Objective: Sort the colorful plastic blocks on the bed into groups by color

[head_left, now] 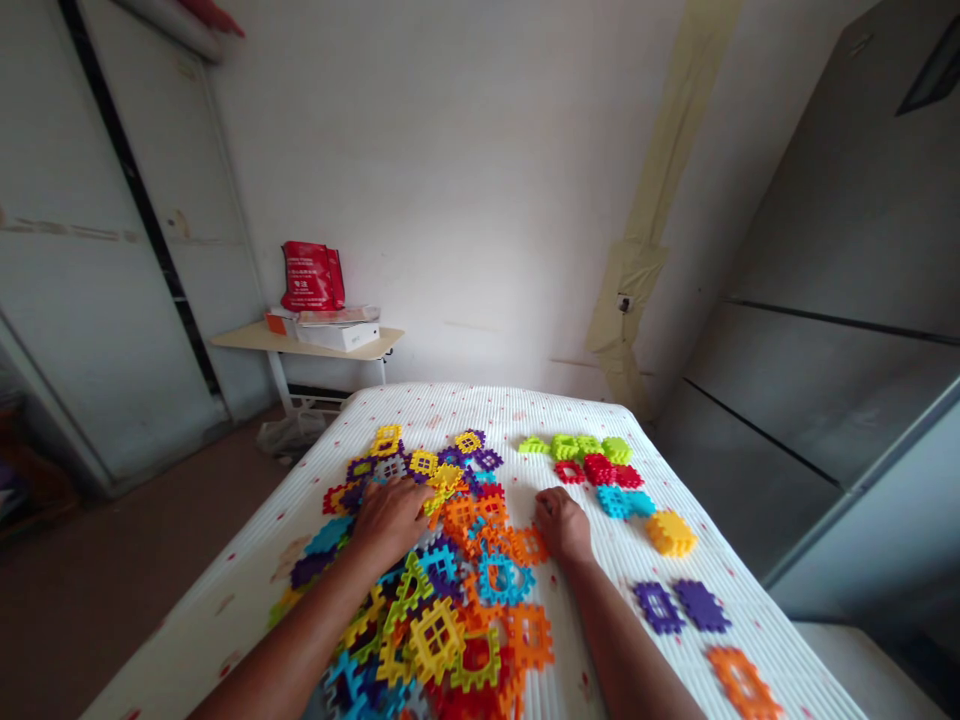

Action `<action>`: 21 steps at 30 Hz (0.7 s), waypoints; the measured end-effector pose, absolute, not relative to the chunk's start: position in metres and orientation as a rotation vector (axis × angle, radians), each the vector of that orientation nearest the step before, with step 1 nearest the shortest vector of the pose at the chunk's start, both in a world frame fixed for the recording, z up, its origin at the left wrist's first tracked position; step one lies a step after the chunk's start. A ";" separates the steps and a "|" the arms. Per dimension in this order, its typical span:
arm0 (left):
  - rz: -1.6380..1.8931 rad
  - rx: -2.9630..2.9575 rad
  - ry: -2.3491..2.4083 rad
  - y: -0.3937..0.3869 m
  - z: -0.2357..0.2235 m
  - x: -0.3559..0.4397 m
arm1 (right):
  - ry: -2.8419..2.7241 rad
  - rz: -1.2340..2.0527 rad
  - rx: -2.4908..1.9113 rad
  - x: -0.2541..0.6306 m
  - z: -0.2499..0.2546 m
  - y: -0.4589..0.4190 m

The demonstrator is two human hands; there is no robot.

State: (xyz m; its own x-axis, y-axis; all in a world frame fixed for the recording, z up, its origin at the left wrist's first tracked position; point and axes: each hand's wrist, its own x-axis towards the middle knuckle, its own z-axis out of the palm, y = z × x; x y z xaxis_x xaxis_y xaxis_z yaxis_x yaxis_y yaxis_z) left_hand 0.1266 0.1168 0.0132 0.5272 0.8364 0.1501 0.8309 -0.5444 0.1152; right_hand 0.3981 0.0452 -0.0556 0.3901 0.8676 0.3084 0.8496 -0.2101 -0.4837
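My left hand (394, 515) is over a mixed pile of plastic interlocking building tiles with notched edges. Its thumb and index finger close at the edge of a yellow tile (446, 480); the other fingers are partly hidden. My right hand (564, 524) is curled into a loose fist on the cloth, right beside an orange tile (532, 546). Whatever may be inside that fist is hidden. Around the hands lie more tiles: a blue round-window tile (501, 577), a yellow window tile (436, 638) and a grey window tile (391, 468).
On the right, tiles lie in colour groups: green (576, 447), red (600, 469), blue (622, 502), a yellow stack (671, 533), two purple tiles (702, 605) and one orange tile (742, 682). Behind stands a small table (244, 338) with a red bag (312, 277).
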 end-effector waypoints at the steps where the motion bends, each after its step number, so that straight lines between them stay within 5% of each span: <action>1: 0.296 2.719 1.483 0.117 0.012 0.126 | -1.461 0.043 -2.069 0.398 -0.055 0.045; 21: 0.221 2.971 1.044 0.133 0.009 0.135 | -1.449 0.059 -2.107 0.394 -0.049 0.044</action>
